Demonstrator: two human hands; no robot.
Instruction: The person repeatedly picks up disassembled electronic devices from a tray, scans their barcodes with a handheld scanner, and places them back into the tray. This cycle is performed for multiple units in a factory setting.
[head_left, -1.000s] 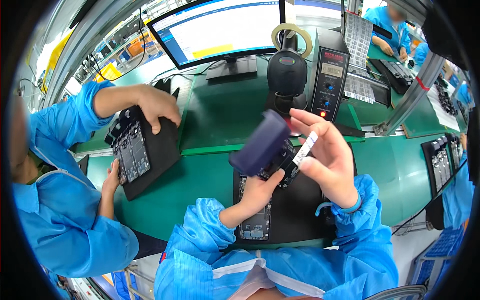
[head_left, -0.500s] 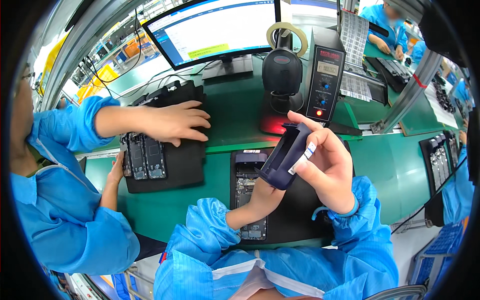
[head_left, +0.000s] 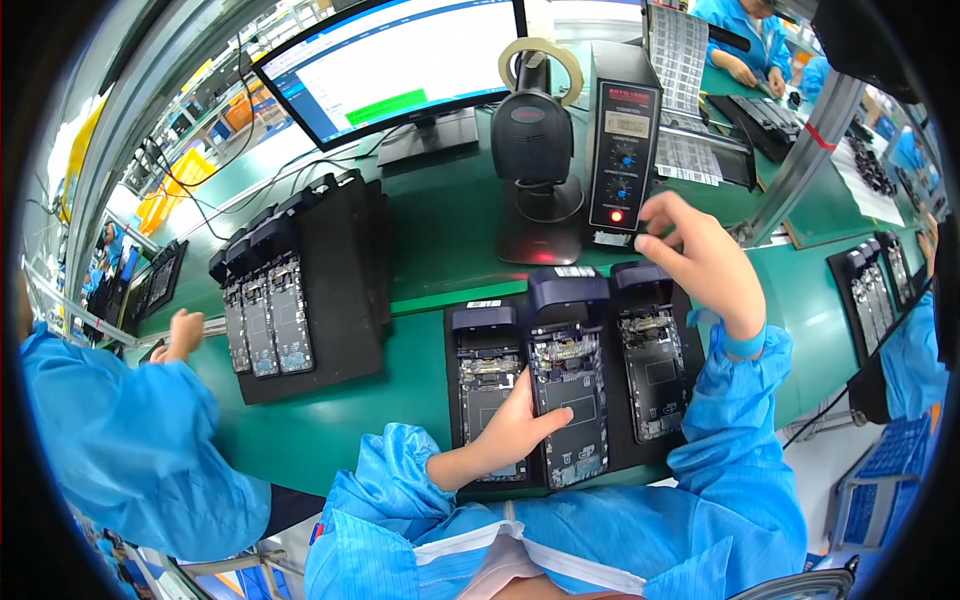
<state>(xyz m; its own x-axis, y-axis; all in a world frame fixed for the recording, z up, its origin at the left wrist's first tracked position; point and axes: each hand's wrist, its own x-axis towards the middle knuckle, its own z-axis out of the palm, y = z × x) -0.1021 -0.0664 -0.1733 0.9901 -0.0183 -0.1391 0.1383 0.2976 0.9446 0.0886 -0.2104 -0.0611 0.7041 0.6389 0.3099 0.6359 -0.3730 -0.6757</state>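
My left hand (head_left: 520,432) grips the lower part of a handheld device (head_left: 568,400) with a bare circuit board and a dark purple head, thumb over the board. A white label sits on top of its head. Under and beside it lies a black mat (head_left: 618,455), with a similar device (head_left: 490,385) to the left, partly behind my hand, and another device (head_left: 650,370) to the right. My right hand (head_left: 705,262) is raised empty by the lower front of the black label dispenser (head_left: 624,150), thumb and bent fingers apart. A small white label (head_left: 612,239) shows at the dispenser's base.
A barcode scanner (head_left: 535,145) on a stand, with a tape roll (head_left: 572,72) behind it, stands beyond the devices. Behind is a monitor (head_left: 400,60). At left, several similar devices (head_left: 265,310) lie on stacked black mats (head_left: 345,290); a co-worker's hand (head_left: 180,335) is beside them.
The device held up and tilted is now upright over the mat in my left hand. My right hand has left it for the dispenser. The co-worker's hands left the mats; the screen's yellow bar turned green.
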